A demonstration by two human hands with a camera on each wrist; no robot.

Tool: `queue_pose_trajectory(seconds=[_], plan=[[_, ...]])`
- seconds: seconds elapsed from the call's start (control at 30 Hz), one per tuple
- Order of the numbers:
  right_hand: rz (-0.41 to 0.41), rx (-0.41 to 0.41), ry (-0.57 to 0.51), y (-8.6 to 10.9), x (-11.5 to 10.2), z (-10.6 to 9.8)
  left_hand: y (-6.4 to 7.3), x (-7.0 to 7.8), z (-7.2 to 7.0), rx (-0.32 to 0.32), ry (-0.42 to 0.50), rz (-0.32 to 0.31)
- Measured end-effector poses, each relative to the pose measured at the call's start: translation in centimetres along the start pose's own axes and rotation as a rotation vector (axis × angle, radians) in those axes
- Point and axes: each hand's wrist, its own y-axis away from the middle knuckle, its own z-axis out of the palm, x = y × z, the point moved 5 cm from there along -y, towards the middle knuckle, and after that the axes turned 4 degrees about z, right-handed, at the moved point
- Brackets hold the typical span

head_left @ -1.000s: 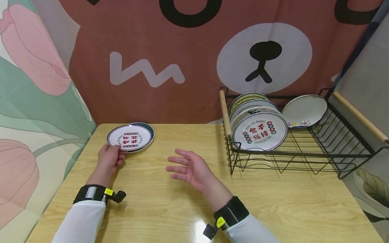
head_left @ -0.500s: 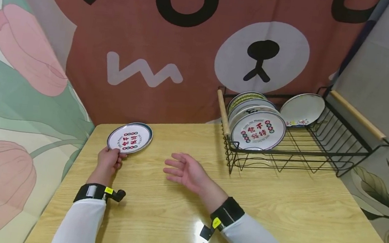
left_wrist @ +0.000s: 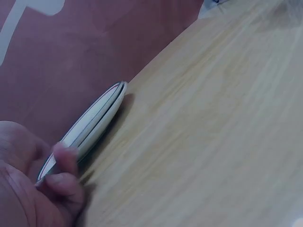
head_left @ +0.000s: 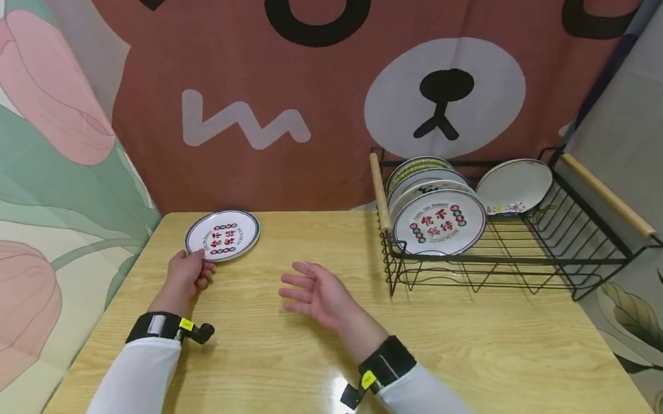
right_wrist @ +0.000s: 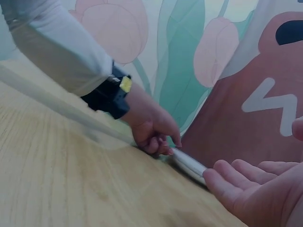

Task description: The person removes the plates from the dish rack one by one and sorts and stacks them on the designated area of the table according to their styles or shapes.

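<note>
At the table's far left, a white plate [head_left: 223, 235] with a blue rim and red lettering lies over a second plate. That lower plate [left_wrist: 108, 118] is hidden in the head view, but its edge shows under the top one in the left wrist view. My left hand [head_left: 185, 270] pinches the near edge of the plates, thumb above and fingers curled below. My right hand [head_left: 314, 293] is held over the middle of the table, fingers extended and palm turned towards the left, touching nothing.
A black wire dish rack [head_left: 499, 259] with wooden handles stands at the back right. Several plates [head_left: 440, 222] lean upright at its left end, and a flower-trimmed plate [head_left: 514, 188] leans further back. A bear-print cloth [head_left: 237, 168] hangs behind the wooden table [head_left: 261, 371].
The top plate has shifted slightly, and the green edge of the plate beneath has gone out of sight in the head view. My right hand stays nearly still.
</note>
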Motion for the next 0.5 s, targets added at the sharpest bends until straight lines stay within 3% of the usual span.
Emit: queue_pose_trajectory(seconds=[0.13, 0.23, 0.3, 0.5], plan=[[-0.01, 0.01, 0.085, 1.1, -1.6, 0.4, 1.7, 0.3, 0.1, 0.106, 0.09, 0.079], [-0.05, -0.016, 0.224, 2.3, -4.3, 1.1, 3.5, 1.3, 1.0, 0.11, 0.146, 0.163], [-0.09, -0.047, 0.333, 3.2, -6.7, 1.6, 4.9, 2.3, 2.1, 0.061, 0.159, 0.215], [-0.271, -0.085, 0.634, 6.2, -14.8, 2.3, 9.5, 4.7, 6.8, -0.195, 0.211, 0.327]])
